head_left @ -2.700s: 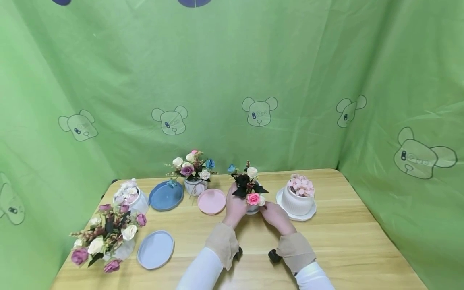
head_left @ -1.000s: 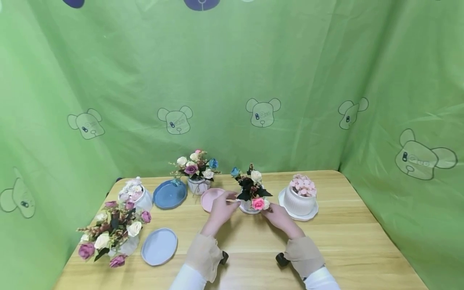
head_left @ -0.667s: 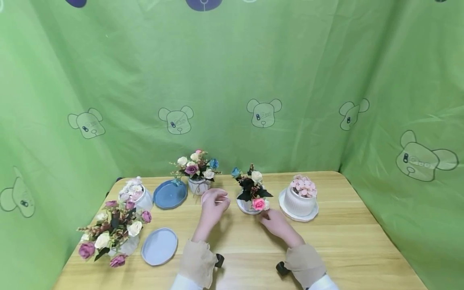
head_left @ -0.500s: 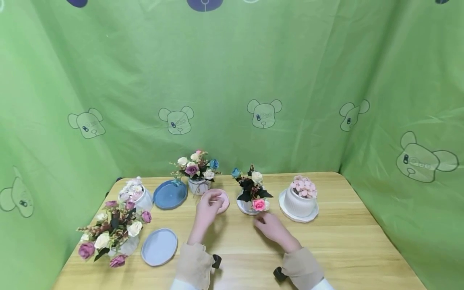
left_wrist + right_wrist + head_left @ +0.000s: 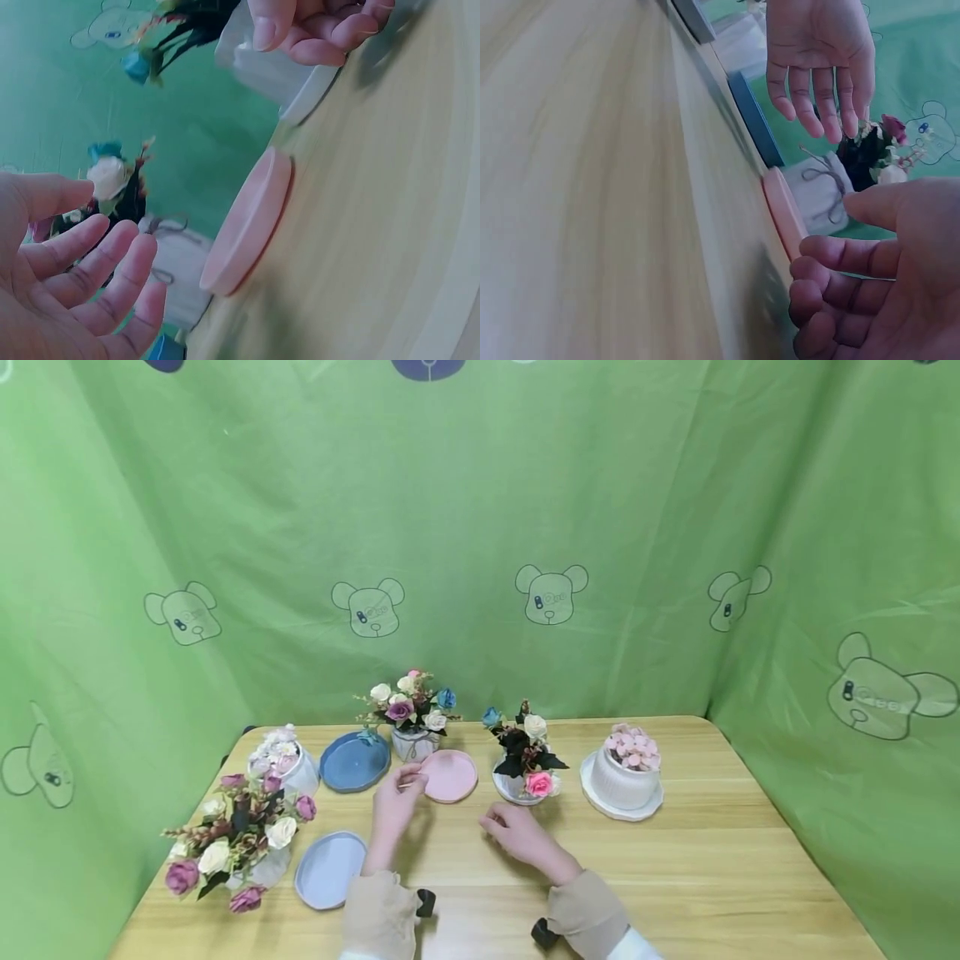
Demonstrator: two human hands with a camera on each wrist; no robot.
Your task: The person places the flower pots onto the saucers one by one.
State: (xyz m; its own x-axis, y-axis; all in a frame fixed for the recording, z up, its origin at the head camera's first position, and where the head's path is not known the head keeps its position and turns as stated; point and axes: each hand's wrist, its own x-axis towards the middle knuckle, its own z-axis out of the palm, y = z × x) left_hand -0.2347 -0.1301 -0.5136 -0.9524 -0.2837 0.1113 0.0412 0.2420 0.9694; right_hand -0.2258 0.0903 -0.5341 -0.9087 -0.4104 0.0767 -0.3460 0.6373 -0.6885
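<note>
My left hand is in the air just left of the pink saucer, its fingers relaxed and holding nothing. In the left wrist view its fingers are spread a little apart. My right hand hovers in front of a flower pot with a pink rose, apart from it. Its fingers are loosely curled in the right wrist view, with nothing in them. That pot stands on a white saucer. Behind the pink saucer is a pot tied with string, with mixed roses in it.
A blue saucer and a pale blue saucer lie on the left. Beside them stand a white pot of pale flowers and a large rose arrangement. Pink hydrangeas in a ribbed white pot are at right.
Both hands have let go of the pot with the pink rose, now on its saucer. The left hand has moved left past the pink saucer; the right has drawn back toward me and left.
</note>
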